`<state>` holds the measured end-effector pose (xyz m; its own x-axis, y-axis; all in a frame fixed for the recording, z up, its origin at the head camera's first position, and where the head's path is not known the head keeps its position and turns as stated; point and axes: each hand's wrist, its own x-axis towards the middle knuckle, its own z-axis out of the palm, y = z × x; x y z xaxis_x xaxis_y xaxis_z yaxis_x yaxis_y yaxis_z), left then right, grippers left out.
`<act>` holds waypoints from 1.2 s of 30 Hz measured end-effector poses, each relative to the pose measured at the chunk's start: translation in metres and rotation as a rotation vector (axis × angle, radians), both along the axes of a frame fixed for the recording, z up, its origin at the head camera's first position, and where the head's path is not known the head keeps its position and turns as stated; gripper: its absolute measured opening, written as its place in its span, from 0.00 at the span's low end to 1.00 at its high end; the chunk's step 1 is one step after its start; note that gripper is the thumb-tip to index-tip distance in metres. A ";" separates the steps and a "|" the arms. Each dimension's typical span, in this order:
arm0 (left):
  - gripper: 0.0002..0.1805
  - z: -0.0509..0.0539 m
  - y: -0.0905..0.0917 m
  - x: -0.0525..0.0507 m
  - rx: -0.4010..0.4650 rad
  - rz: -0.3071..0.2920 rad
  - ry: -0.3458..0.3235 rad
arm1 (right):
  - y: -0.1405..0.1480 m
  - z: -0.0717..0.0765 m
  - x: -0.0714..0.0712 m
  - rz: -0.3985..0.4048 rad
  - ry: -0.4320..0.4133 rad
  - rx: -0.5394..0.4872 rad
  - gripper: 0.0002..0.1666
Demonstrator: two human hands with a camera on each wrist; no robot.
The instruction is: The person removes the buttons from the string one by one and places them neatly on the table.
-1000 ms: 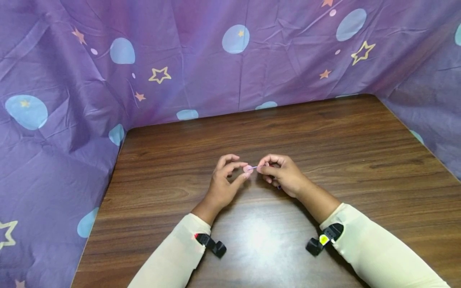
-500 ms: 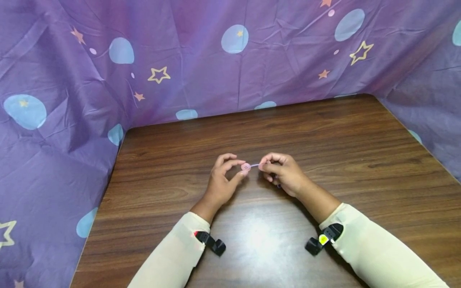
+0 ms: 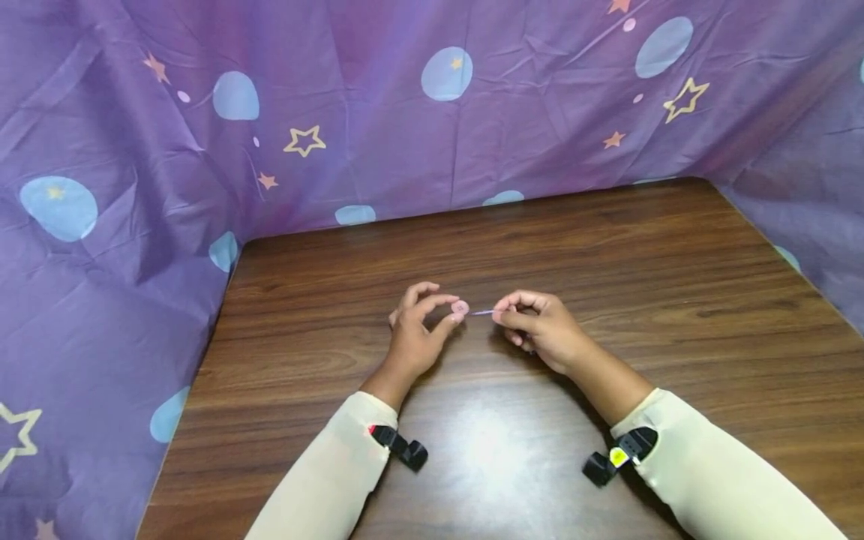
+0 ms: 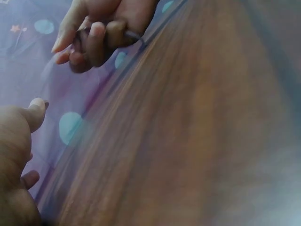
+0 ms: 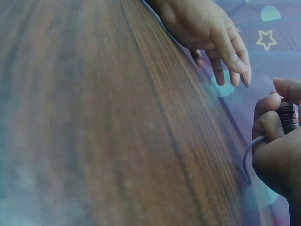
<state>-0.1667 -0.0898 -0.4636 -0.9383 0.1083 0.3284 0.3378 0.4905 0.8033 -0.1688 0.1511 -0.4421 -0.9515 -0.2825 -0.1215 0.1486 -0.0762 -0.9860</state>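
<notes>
Between thumb and index finger, my left hand pinches a round pink button with small holes, its face toward the head camera. My right hand pinches a thin purple string, whose tip points left and ends close by the button's edge. Whether the two touch, I cannot tell. Under the curled right fingers, the right wrist view shows a dark ridged stack, its kind unclear. A loose string end hangs from below that hand. Both hands are above the table.
The brown wood-grain table spreads beneath both arms. A purple curtain with stars and blue ovals encloses its back and sides. Each sleeve carries a black wrist camera, one on the left and one on the right.
The right hand has shifted slightly right, and the gap between the hands has widened. The button has turned more face-on and moved a little left; a longer piece of string shows.
</notes>
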 end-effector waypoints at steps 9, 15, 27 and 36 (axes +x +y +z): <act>0.16 0.001 -0.004 -0.010 -0.015 0.062 -0.038 | 0.001 0.001 0.000 0.027 -0.048 -0.041 0.10; 0.16 0.001 -0.004 -0.012 -0.018 0.081 -0.045 | 0.003 0.002 0.000 0.020 -0.054 -0.026 0.10; 0.16 0.002 -0.003 -0.012 -0.060 0.114 -0.059 | 0.006 0.002 0.001 0.016 -0.078 -0.028 0.21; 0.16 0.001 -0.004 -0.013 -0.056 0.133 -0.069 | 0.007 -0.001 0.004 0.049 -0.068 -0.049 0.06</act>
